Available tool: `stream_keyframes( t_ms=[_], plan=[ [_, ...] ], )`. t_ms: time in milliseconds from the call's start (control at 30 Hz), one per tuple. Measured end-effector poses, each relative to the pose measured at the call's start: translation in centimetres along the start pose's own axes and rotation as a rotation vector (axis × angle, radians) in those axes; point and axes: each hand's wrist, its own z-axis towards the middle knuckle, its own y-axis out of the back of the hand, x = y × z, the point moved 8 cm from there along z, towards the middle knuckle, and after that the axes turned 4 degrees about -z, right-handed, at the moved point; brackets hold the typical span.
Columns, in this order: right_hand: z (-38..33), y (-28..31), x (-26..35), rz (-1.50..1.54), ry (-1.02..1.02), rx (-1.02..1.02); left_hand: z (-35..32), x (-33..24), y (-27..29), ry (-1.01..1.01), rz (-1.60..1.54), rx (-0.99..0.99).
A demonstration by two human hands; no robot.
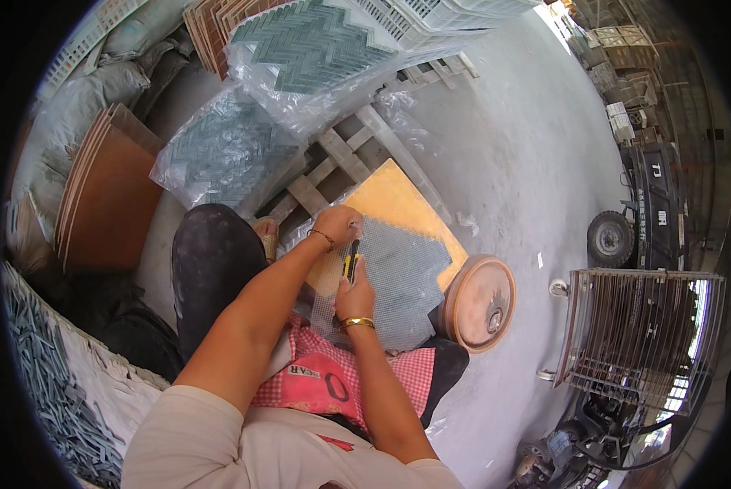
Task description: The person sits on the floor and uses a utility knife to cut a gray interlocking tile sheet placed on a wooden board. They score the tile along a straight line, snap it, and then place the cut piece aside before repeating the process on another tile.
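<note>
Your right hand (354,295) is closed around a yellow and black utility knife (351,261), with the blade end pointing away from you onto a sheet of grey mosaic tile on mesh backing (402,273). Your left hand (337,222) is curled shut, pinching the far edge of that sheet just past the knife tip. The sheet lies across your lap on a yellowish board (398,200), which shows bare beyond the top of the sheet. Under the board, a red and white checked cloth (333,379) covers your thighs. There is a gold bangle on your right wrist and a thin bracelet on your left.

Just beside the sheet, to your right, a round brownish disc (481,303) stands tilted on the concrete floor (512,163). In front of you is a wooden pallet (341,159) carrying more herringbone mosaic sheets in clear plastic bags (227,151). To your left, brown tiles (105,196) lean in a stack. A wire cage rack (642,326) stands well apart on the right, with a small vehicle (646,212) beyond it.
</note>
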Motion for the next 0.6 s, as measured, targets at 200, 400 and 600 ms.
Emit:
stream_keyframes(
  t_ms=[200, 400, 600],
  plan=[
    [-1.8, 0.4, 1.7, -0.123, 0.031, 0.008, -0.2, -0.1, 0.2, -0.024, -0.009, -0.012],
    [-2.8, -0.3, 1.5, -0.053, 0.031, 0.05, -0.1, 0.0, 0.1, -0.047, -0.002, -0.016],
    [-3.6, -1.0, 0.9, -0.012, -0.003, 0.095, -0.3, -0.4, 0.1, -0.028, 0.018, 0.001]
  ],
)
